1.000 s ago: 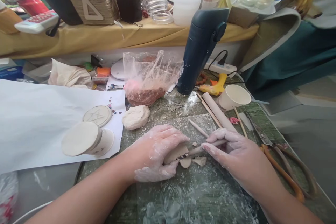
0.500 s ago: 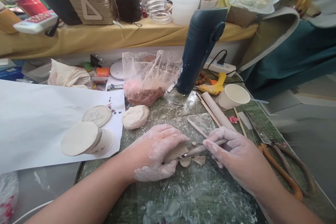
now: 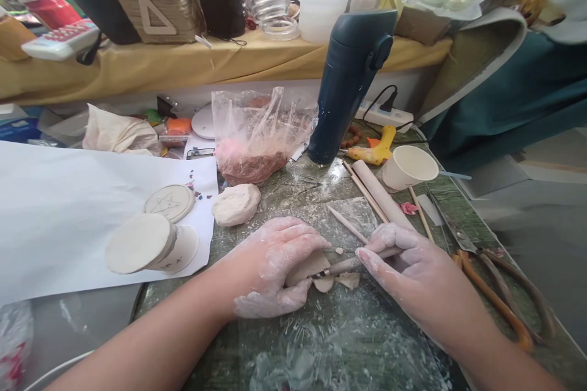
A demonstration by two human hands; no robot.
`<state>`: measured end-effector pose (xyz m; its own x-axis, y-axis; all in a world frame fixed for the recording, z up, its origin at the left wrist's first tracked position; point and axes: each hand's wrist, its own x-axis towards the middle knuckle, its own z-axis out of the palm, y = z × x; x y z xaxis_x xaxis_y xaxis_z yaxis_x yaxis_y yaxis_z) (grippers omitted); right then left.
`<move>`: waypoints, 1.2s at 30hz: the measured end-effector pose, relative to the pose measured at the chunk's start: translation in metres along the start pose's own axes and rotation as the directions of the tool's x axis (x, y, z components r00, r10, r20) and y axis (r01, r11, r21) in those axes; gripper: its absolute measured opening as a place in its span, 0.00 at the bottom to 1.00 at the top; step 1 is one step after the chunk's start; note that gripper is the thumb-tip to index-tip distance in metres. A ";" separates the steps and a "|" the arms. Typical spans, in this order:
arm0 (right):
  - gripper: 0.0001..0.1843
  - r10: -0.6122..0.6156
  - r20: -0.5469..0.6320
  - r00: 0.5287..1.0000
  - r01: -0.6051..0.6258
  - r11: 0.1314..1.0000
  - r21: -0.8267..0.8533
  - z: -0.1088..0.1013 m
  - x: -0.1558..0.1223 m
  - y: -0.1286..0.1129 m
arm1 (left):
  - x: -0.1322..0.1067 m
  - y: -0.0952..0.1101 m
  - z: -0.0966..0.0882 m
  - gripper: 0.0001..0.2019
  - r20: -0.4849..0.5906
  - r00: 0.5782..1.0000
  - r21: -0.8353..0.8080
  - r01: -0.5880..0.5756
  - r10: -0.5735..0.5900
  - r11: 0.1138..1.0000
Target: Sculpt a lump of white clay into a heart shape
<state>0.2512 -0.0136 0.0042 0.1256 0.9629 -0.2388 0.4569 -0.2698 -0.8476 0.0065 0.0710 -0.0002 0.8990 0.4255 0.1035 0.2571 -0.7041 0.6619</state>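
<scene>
Powdery white dust coats both hands. My left hand (image 3: 279,266) curves over a flat clay piece (image 3: 308,269), its thumb along the near edge and its fingers across the top, hiding much of it. Pinched in my right hand (image 3: 403,256) is a clay carving tool (image 3: 345,265) with a grey handle and a metal collar. The tool points left, its tip at the right edge of the clay piece. Small clay scraps (image 3: 348,280) lie just below the handle. A pale pointed stick (image 3: 343,222) rests beyond it, running toward my right fingers.
A clay lump (image 3: 236,204) sits beyond my left hand, near a bag of reddish clay (image 3: 252,165). Clay discs and a paper cup (image 3: 186,250) occupy white paper at left. A dark blue bottle (image 3: 348,85), rolling pin (image 3: 380,192), another cup (image 3: 410,168) and scissors (image 3: 495,293) stand or lie rightward.
The right hand has shifted very slightly, its lower fingers more tucked in, with the tool still at the clay's edge. The left hand stays in place on the clay piece.
</scene>
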 end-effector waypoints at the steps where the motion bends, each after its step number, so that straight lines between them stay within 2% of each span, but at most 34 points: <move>1: 0.13 -0.007 -0.012 1.000 0.007 1.000 0.017 0.000 0.000 0.000 | 0.000 0.000 0.000 0.28 0.001 1.000 0.001 -0.001 0.001 1.000; 5: 0.14 -0.044 -0.027 0.999 0.047 0.993 0.104 0.002 -0.001 -0.001 | 0.000 -0.001 -0.001 0.28 -0.004 1.000 0.002 -0.007 0.007 1.000; 11: 0.14 -0.068 -0.017 0.998 0.068 0.997 0.032 0.002 -0.001 -0.006 | 0.000 -0.002 0.000 0.28 -0.005 1.000 -0.011 -0.011 0.011 1.000; 16: 0.15 -0.080 -0.054 0.995 0.084 0.992 0.091 0.003 -0.002 -0.005 | 0.000 -0.002 0.000 0.27 -0.010 1.000 -0.012 -0.008 0.008 1.000; 20: 0.14 -0.048 -0.054 0.997 0.049 0.998 0.027 0.002 -0.003 -0.002 | 0.001 0.000 -0.002 0.27 0.001 1.000 -0.008 0.001 -0.001 1.000; 23: 0.15 -0.045 -0.084 0.995 0.052 0.996 0.075 0.003 -0.003 0.000 | 0.001 0.000 -0.002 0.27 0.010 1.000 0.009 0.003 -0.003 1.000; 25: 0.15 -0.047 -0.063 0.997 0.053 0.994 0.097 0.003 -0.002 0.001 | 0.001 -0.001 -0.001 0.28 -0.003 1.000 0.014 -0.011 0.011 1.000; 32: 0.15 -0.055 -0.061 0.997 0.060 0.994 0.087 0.001 0.000 0.000 | 0.000 -0.003 0.001 0.28 -0.017 1.000 0.004 -0.025 0.025 1.000; 36: 0.14 -0.077 -0.077 0.994 0.080 0.996 0.026 0.000 0.000 -0.001 | 0.000 -0.003 0.000 0.28 -0.020 1.000 0.000 -0.018 0.018 1.000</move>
<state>0.2504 -0.0138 0.0050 0.1577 0.9782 -0.1351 0.4425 -0.1923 -0.8759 0.0059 0.0726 -0.0021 0.8962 0.4240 0.1309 0.2402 -0.7116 0.6603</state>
